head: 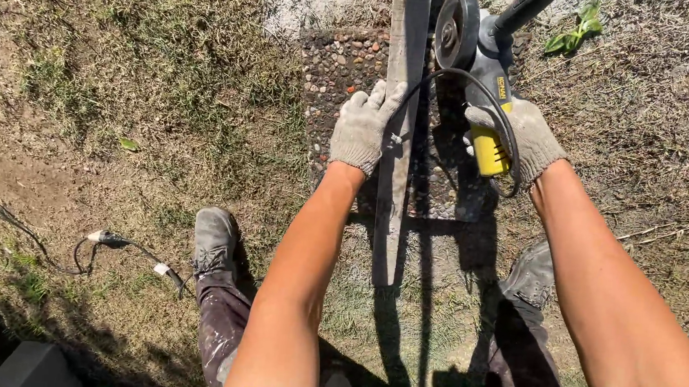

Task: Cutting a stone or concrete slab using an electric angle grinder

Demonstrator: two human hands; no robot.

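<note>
Metal bar (395, 181): a long grey strip, laid lengthwise over a pebble-faced slab (346, 71) and on across the dry grass toward the boots. No cut line or notch can be made out on it from this angle, so it's probably still in one piece.

Left hand (363, 128): gloved, laid on the bar's left edge with the fingers curled loosely over it. The bar is being pinned down rather than gripped tight, by the look of it.

Right hand (521, 138): gloved, closed firmly round the yellow-and-grey body of an angle grinder (485, 73).

Grinder position: held just right of the bar, near the far end of the slab. The disc (457, 28) is turned edge-on beside the bar; whether it is touching the metal can't be told. No sparks or dust are seen, so it can't be said that it's spinning.

Cable (483, 98): looped in a black arc from the grinder across the bar toward the left glove, pretty close to the work.

Extension lead (123, 243): plug and socket lying apart-looking in the grass on the left, though it's too small to be sure.

Progress guess: setup seems done, bar steadied, tool in hand. The cutting itself looks not yet started, or barely.
</note>
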